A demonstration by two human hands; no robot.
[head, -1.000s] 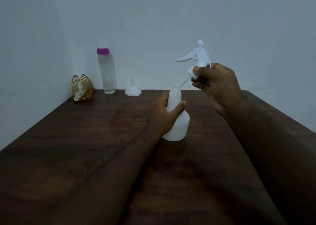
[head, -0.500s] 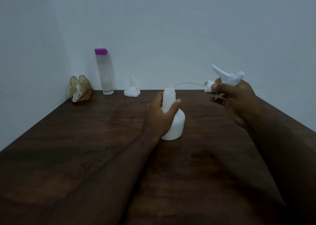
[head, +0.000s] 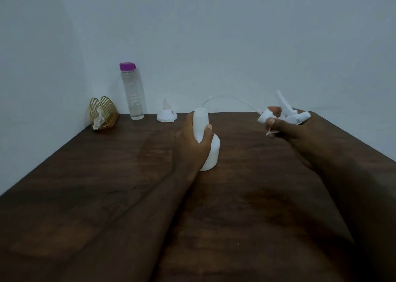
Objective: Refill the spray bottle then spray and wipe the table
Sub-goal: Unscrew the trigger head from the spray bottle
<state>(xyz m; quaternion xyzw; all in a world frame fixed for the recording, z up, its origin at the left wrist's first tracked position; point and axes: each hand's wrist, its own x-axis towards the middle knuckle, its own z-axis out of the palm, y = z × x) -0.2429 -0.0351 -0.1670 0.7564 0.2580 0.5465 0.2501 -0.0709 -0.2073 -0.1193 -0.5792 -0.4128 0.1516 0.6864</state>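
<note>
The left hand (head: 192, 146) wraps its fingers and thumb round the white bottle (head: 212, 153). The bottle stands upright on the table (head: 107, 174) with its top off. Off to the right, the right hand (head: 300, 138) grips the sprayer (head: 287, 115). A thin tube (head: 231, 98) bends from the sprayer back toward the left hand. Just behind the left hand sits a funnel (head: 166, 116). Farther left stand a water bottle (head: 134, 95) and a gold rack (head: 102, 112).

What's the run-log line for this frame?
stage: refill prep | left hand: grips spray bottle, upright on table | right hand: holds trigger head, off bottle | funnel, water bottle: untouched
</note>
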